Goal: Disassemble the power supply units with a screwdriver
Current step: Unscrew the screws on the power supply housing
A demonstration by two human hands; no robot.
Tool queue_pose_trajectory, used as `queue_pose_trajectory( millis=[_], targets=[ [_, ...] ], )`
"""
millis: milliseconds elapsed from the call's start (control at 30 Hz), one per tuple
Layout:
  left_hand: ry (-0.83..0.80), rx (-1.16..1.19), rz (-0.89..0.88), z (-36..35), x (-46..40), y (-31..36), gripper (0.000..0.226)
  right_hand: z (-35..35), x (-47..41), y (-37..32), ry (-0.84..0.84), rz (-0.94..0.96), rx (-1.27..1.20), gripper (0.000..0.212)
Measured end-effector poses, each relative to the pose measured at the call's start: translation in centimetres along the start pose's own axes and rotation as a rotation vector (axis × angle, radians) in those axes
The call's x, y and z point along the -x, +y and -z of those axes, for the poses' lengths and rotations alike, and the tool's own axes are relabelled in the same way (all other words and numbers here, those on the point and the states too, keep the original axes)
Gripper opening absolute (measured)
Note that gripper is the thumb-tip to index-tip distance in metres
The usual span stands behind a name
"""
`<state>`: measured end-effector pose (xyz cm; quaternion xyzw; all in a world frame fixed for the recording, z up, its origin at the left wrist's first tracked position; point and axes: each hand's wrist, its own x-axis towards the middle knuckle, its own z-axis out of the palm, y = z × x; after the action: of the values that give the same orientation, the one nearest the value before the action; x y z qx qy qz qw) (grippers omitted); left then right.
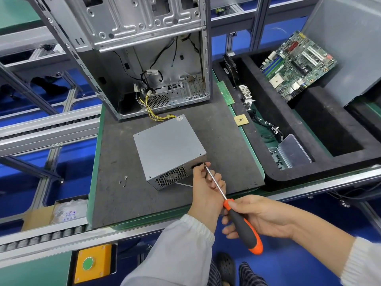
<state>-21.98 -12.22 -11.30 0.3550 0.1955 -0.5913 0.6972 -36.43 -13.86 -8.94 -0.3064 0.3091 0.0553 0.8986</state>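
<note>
Both hands work one screwdriver (231,207): the right hand (257,217) grips its orange-and-black handle, while the left hand (206,182) pinches the metal shaft close to the tip, which meets the near right corner of the grey power supply unit (169,145). That unit sits mid-table (115,182), its yellow cables running into the open computer case (132,58) behind. Three loose screws (123,181) lie just left of it.

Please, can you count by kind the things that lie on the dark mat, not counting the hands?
Power supply unit: 1
Computer case: 1
Loose screws: 3
Screwdriver, tip at the unit, handle in the right hand, shaft steadied by the left hand: 1
Total: 6
</note>
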Motion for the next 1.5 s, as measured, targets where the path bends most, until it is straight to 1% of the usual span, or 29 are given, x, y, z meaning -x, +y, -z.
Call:
queue_pose_trajectory(
  millis=[100,167,300,400,567,800,933,1033,1100,1233,1300,1433,1500],
  targets=[
    [-0.005,-0.009,-0.004,0.0,0.0,-0.1,0.021,-0.3,-0.3,0.5,0.092,0.008,0.044,0.042],
    [-0.002,-0.014,-0.004,0.0,0.0,-0.1,0.021,-0.4,-0.4,0.8,0.093,0.025,0.014,0.043],
    [0.001,-0.034,-0.015,0.0,0.0,0.0,0.022,-0.3,-0.2,0.6,0.020,0.008,-0.007,0.031],
    [-0.004,-0.036,-0.026,0.0,0.2,0.0,0.022,0.2,-0.2,0.4,-0.014,-0.008,-0.006,0.035],
    [-0.014,-0.030,-0.049,-0.3,0.7,0.2,0.021,0.7,-0.1,0.3,-0.055,-0.004,0.042,0.034],
    [0.009,0.014,-0.135,-0.2,1.4,0.2,0.020,1.2,-0.1,-0.5,-0.091,-0.017,0.103,0.034],
    [0.004,-0.018,-0.184,-0.4,1.8,0.2,0.021,1.4,0.4,-1.0,-0.105,-0.030,0.099,0.032],
    [0.029,-0.063,-0.192,-0.7,2.0,0.3,0.021,1.6,1.2,-1.4,-0.127,-0.034,0.133,0.032],
    [0.024,-0.049,-0.169,-0.8,2.2,0.3,0.020,1.7,1.8,-1.8,-0.151,-0.029,0.175,0.032],
    [-0.107,0.098,-0.025,-1.2,3.5,0.5,0.020,0.9,2.8,-3.3,-0.193,0.005,0.270,0.033],
    [-0.186,0.124,0.021,-1.7,4.2,1.1,0.021,0.0,2.9,-4.4,-0.211,0.021,0.296,0.032],
    [-0.335,0.033,0.023,-3.0,6.0,3.7,0.024,-2.2,2.8,-6.4,-0.266,0.035,0.361,0.032],
    [-0.339,-0.032,-0.047,-3.2,6.5,6.2,0.027,-3.4,2.2,-7.4,-0.290,0.041,0.371,0.031]
  ],
)
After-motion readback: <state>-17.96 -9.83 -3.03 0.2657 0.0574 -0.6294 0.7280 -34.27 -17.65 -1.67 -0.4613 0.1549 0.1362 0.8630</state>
